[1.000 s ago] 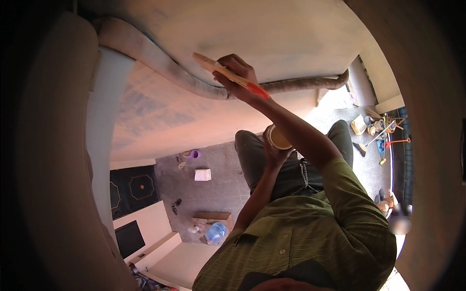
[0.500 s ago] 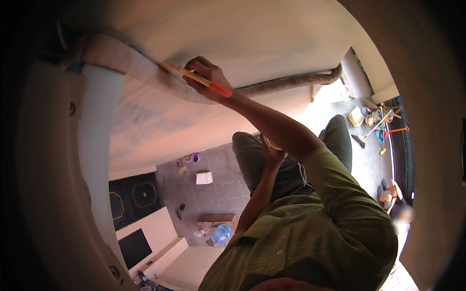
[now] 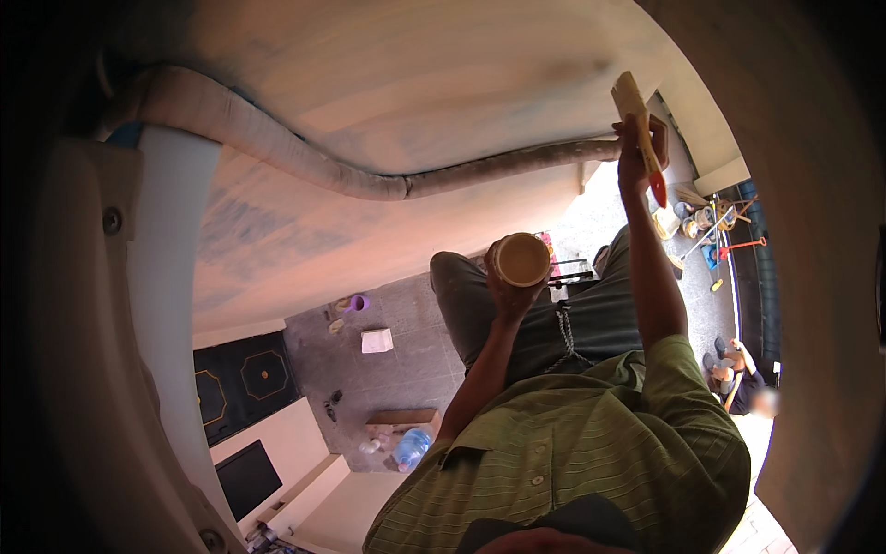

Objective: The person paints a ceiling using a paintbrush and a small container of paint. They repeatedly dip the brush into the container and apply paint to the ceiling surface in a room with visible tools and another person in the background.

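Over my lap, my left hand is wrapped round a small round tub with cream-coloured paint in it. Up by the wall on the right, my right hand grips a paintbrush by its wooden handle, which ends in red. The pale bristles point up and away from me. Along the wall runs a bent, wrapped pipe. Its left stretch is pale, while the part toward the right looks darker brown. My right hand is beside the pipe's right end and hides some of it.
A white unit stands close at the left, by the pipe's start. Far below on the floor are a white box, a purple container and a blue water bottle. Tools and buckets lie at right, near another person.
My right hand has swung with the paintbrush from the pipe's pale middle to the far right. The tub in my left hand, mostly hidden before, now shows fully.
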A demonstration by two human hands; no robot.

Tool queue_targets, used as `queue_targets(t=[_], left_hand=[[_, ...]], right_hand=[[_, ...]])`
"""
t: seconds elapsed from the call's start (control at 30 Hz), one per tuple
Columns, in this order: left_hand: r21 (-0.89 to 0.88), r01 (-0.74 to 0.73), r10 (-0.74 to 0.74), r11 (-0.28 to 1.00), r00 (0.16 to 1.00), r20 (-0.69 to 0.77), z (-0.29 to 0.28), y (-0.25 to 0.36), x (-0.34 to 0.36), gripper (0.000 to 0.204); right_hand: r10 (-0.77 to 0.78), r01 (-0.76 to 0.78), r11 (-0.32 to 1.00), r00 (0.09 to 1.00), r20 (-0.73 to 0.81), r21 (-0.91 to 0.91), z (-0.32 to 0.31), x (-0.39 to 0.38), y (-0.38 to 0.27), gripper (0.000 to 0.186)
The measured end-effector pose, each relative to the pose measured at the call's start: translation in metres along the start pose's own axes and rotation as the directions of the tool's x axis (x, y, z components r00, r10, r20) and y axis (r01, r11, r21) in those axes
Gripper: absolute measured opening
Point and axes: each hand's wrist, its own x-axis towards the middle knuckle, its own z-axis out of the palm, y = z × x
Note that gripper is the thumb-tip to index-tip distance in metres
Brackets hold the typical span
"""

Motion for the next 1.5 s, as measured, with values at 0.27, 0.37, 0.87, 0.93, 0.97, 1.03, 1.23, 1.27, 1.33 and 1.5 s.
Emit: queue_targets(t=[0.27, 0.37, 0.87, 0.93, 0.97, 1.03, 1.23, 1.27, 1.33, 1.5], left_hand=[[0.147, -0.059, 0.043, 0.987, 0.993, 0.106, -0.003, 0.012, 0.005, 0.093], [0.101, -0.01, 0.001, 0.995, 0.996, 0.089, -0.009, 0.008, 0.002, 0.095], [0.017, 0.073, -0.074, 0.997, 0.992, 0.098, -0.009, -0.001, -0.015, 0.089], [0.084, -0.005, -0.001, 0.996, 0.997, 0.076, -0.005, 0.013, -0.004, 0.091], [0.079, 0.009, -0.015, 0.997, 0.997, 0.075, -0.001, 0.014, -0.006, 0.091], [0.07, 0.037, -0.043, 0.997, 0.996, 0.079, 0.003, 0.012, -0.005, 0.092], [0.068, -0.003, -0.001, 0.998, 0.998, 0.068, 0.0, 0.01, -0.009, 0.092], [0.096, -0.009, 0.002, 0.995, 0.998, 0.067, -0.002, 0.01, -0.009, 0.091], [0.143, -0.03, 0.019, 0.989, 0.997, 0.079, -0.002, 0.014, -0.005, 0.09], [0.131, -0.057, 0.048, 0.99, 0.996, 0.076, 0.001, 0.019, -0.002, 0.09]], right_hand=[[-0.237, 0.115, 0.904, 0.936, 0.26, 0.411, 0.137, -0.062, -0.13, 0.018], [-0.301, 0.1, 0.825, 0.911, 0.282, 0.556, 0.181, -0.081, -0.168, 0.022], [-0.311, 0.106, 0.861, 0.883, 0.35, 0.498, 0.216, -0.096, -0.174, 0.021], [-0.259, 0.056, 0.88, 0.889, 0.379, 0.472, 0.189, -0.084, -0.137, 0.023], [-0.235, 0.03, 0.885, 0.89, 0.392, 0.464, 0.171, -0.077, -0.115, 0.024], [-0.487, 0.453, 0.873, 0.826, 0.283, 0.181, 0.126, -0.048, -0.049, 0.025], [-0.067, 0.069, 0.99, 0.998, 0.017, -0.119, -0.016, 0.021, 0.041, 0.02], [-0.113, 0.109, 0.977, 0.994, -0.011, -0.181, -0.023, 0.024, 0.038, 0.019], [-0.178, 0.149, 0.968, 0.975, -0.136, -0.2, -0.028, 0.029, 0.035, 0.018], [0.164, -0.156, 0.986, 0.956, -0.242, 0.054, 0.011, 0.016, 0.056, 0.021]])
